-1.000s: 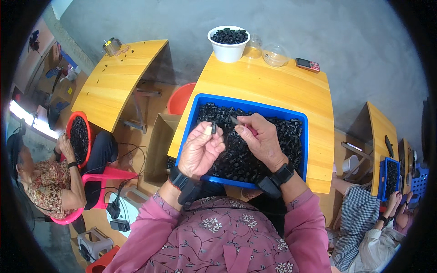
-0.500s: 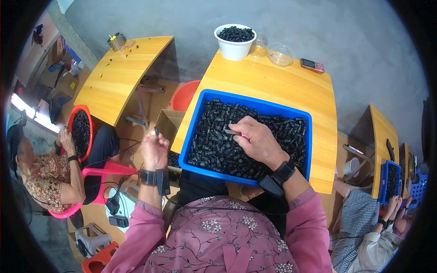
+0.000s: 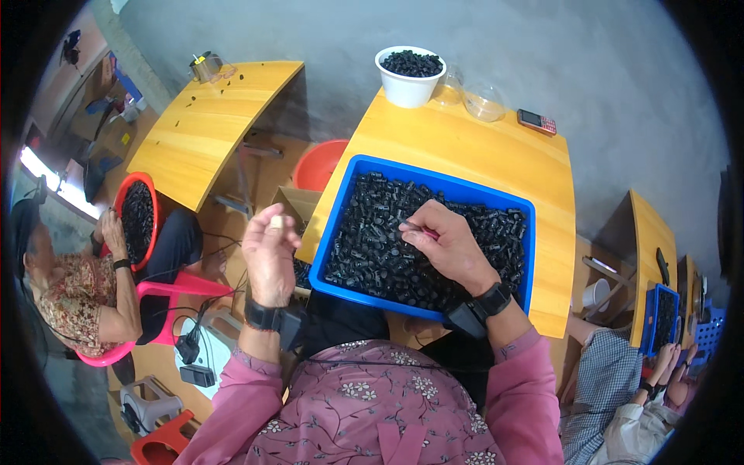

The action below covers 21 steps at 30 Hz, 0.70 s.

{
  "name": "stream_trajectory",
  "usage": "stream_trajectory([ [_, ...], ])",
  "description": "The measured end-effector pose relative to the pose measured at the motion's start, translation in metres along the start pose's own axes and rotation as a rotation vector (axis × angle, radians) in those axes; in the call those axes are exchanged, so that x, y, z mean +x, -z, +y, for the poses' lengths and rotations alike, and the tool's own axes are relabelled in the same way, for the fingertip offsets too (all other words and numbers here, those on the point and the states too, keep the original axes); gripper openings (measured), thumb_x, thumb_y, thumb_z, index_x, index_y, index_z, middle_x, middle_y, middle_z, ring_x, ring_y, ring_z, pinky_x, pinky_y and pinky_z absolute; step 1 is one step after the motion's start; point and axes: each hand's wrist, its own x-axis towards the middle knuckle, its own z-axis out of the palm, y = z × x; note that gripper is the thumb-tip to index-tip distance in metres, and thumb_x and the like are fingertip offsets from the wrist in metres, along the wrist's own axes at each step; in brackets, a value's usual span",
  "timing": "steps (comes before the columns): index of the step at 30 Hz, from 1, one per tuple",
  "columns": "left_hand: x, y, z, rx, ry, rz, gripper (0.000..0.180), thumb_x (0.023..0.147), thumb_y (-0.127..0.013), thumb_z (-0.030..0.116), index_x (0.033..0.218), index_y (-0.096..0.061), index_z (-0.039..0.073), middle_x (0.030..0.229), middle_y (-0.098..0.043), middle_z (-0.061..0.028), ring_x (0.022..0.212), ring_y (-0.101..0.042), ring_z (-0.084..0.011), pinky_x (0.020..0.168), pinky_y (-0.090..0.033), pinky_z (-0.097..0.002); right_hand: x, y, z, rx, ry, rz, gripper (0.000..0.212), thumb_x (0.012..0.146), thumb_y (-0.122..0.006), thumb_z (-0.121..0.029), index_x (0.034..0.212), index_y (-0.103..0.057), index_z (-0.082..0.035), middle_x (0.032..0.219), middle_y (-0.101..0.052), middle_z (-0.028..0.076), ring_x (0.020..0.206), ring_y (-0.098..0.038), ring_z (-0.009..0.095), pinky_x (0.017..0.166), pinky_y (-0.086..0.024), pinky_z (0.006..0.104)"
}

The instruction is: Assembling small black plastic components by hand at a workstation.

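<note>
Close to the near left corner of a blue tray (image 3: pixel 319 262), my left hand (image 3: pixel 267 252) is raised with its fingers closed. A small pale piece (image 3: pixel 276 222) shows at the fingertips; its kind is unclear. My right hand (image 3: pixel 449 244) hovers over the tray, gripping a small pink-handled tool (image 3: pixel 422 230) with a thin dark tip, perhaps a knife. The fingers cover most of its handle. Below it, many small black cylindrical parts (image 3: pixel 364 248) fill the tray, which rests across the near edge of a yellow wooden table (image 3: pixel 554 232).
A white tub (image 3: pixel 408 91) of black pieces, clear containers (image 3: pixel 483 105) and a phone (image 3: pixel 536 122) stand along the table's far side. An open cardboard box (image 3: pixel 298 203) and a red basin (image 3: pixel 318 164) lie left. Co-workers sit on both sides.
My left hand has come up slightly and right and has turned. A black piece showed at its fingertips before; a pale one shows now. My right hand has shifted slightly right with the tool.
</note>
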Motion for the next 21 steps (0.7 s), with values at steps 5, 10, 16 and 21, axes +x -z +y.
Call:
stream_trajectory([
  [5,-0.031,-0.058,0.01,0.062,0.273,-0.463,0.024,0.1,-0.059,0.017,0.114,-0.062,-0.001,0.092,-0.07,-0.0101,0.071,-0.066,-0.0115,0.066,-0.058,-0.0273,-0.003,0.004,-0.014,0.193,0.038,0.072,0.01,0.086,-0.07,-0.002,0.093,-0.064,0.001,0.085,-0.058,0.005,0.075,-0.055,0.013,0.07,-0.046,0.0269],
  [10,-0.033,-0.079,-0.016,-0.097,0.586,-0.602,0.015,0.099,-0.061,0.013,0.107,-0.062,0.002,0.091,-0.07,-0.0108,0.073,-0.068,-0.0148,0.068,-0.059,-0.0286,-0.007,0.005,-0.012,0.236,0.089,0.08,0.01,0.087,-0.07,-0.001,0.096,-0.066,0.0,0.085,-0.058,0.003,0.074,-0.054,0.01,0.068,-0.045,0.0241],
  [16,-0.026,-0.078,-0.041,-0.235,0.612,-0.602,0.01,0.097,-0.061,0.008,0.105,-0.062,0.003,0.09,-0.069,-0.0112,0.072,-0.066,-0.0166,0.067,-0.057,-0.0322,-0.006,0.006,0.0,0.311,-0.039,0.165,0.011,0.088,-0.069,-0.003,0.099,-0.068,0.0,0.086,-0.063,0.002,0.075,-0.054,0.006,0.068,-0.045,0.0221],
  [21,-0.026,-0.082,-0.043,-0.255,0.584,-0.576,0.009,0.096,-0.06,0.005,0.105,-0.062,0.003,0.091,-0.069,-0.0103,0.073,-0.066,-0.0161,0.067,-0.056,-0.0323,-0.007,0.004,-0.005,0.301,-0.043,0.148,0.016,0.085,-0.074,-0.005,0.1,-0.068,0.0,0.085,-0.063,0.001,0.077,-0.058,0.006,0.07,-0.048,0.0221],
])
